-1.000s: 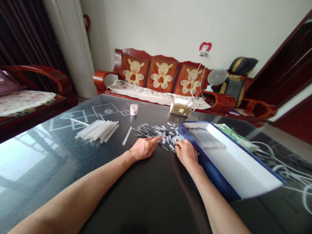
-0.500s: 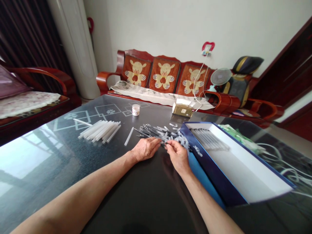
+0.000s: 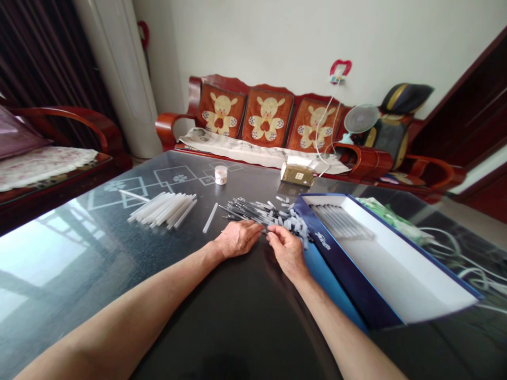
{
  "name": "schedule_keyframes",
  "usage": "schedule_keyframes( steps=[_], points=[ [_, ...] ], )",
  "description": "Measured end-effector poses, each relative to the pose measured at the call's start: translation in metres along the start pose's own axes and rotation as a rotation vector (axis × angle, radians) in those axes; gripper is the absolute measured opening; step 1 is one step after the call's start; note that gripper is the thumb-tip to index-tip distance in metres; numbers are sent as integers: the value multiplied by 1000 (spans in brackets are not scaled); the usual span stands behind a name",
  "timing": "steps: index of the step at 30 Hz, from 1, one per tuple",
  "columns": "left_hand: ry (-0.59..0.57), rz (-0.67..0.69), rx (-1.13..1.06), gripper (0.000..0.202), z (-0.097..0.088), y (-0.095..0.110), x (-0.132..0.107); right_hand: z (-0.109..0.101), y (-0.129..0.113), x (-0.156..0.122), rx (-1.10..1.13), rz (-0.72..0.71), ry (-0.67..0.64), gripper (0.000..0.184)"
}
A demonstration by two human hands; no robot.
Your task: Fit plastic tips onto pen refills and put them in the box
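My left hand (image 3: 237, 238) lies on the dark glass tabletop (image 3: 79, 237), its fingertips at the near edge of a loose pile of black pen refills with translucent plastic ends (image 3: 269, 214). It holds nothing I can see. My right hand (image 3: 288, 252) has its thumb and fingers pinched together at the pile's edge, though whatever lies between them is too small to tell. Just right of that hand stands a blue box with a white interior (image 3: 380, 264), holding a row of pens (image 3: 340, 221). A bundle of clear plastic tubes (image 3: 162, 208) lies to the left, with a single tube (image 3: 209, 217) beside it.
A small white jar (image 3: 221, 174) and a tan packet (image 3: 297, 174) stand near the table's far edge. Behind it is a red wooden sofa (image 3: 265, 121) with bear-patterned cushions. Green-wrapped items (image 3: 390, 216) lie behind the box.
Both hands have drawn back slightly from the pile, and my right hand has moved left, away from the box. The pile looks a little more gathered. The view has shifted slightly.
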State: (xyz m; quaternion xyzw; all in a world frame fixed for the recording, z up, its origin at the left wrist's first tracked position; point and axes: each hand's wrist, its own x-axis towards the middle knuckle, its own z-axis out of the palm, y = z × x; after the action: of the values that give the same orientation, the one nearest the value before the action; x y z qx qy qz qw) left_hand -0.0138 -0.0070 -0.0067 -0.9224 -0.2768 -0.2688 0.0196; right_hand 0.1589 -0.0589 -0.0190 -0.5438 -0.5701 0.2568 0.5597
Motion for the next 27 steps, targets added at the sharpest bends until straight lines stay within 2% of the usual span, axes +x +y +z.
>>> schedule_keyframes(
  steps=[5,17,22,27],
  points=[
    [-6,11,93,31,0,0,0,0,1,0,-91,-74,0,23],
    [45,52,61,32,3,-2,1,1,1,1,56,54,-59,24],
    [63,62,58,31,1,0,2,-2,-2,1,-75,9,-60,28],
    [58,82,79,29,-1,2,3,-3,-8,3,-228,-7,-34,40]
  ],
)
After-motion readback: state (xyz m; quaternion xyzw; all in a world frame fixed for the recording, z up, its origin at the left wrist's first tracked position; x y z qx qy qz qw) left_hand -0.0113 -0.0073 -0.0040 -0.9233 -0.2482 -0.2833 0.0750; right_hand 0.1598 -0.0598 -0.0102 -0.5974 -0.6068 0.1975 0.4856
